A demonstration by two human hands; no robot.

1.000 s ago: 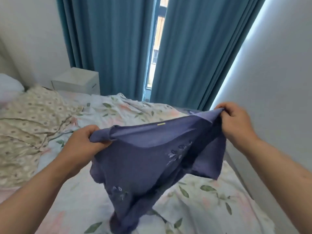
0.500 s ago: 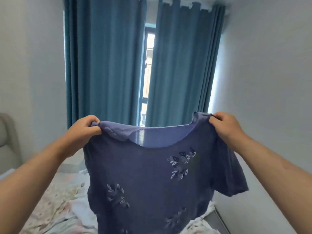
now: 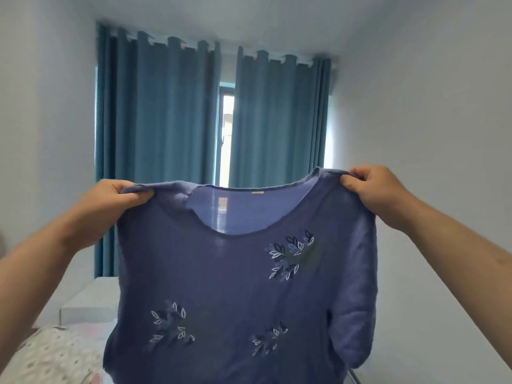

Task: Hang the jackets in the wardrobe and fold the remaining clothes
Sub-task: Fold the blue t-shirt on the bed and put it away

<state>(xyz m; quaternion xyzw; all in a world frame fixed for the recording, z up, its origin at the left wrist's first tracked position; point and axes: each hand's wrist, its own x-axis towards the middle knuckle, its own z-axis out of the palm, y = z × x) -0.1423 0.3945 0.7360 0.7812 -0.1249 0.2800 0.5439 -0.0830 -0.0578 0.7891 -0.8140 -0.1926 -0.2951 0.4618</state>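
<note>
A blue-purple short-sleeved top [image 3: 227, 295] with embroidered leaf sprigs hangs spread out in front of me, neckline up. My left hand [image 3: 113, 199] pinches its left shoulder. My right hand [image 3: 374, 189] pinches the right shoulder at about the same height. The right sleeve droops along the side. The top's lower hem runs out of the frame at the bottom.
Teal curtains [image 3: 171, 151] cover the window ahead, with a bright gap in the middle. A white nightstand [image 3: 88, 306] stands at the lower left. A patterned pillow or quilt [image 3: 52, 358] lies on the bed below. White walls stand on both sides.
Both hands have lifted the top from over the bed to chest height and pulled it flat. My view has tilted upward, so the bed has dropped almost out of sight.
</note>
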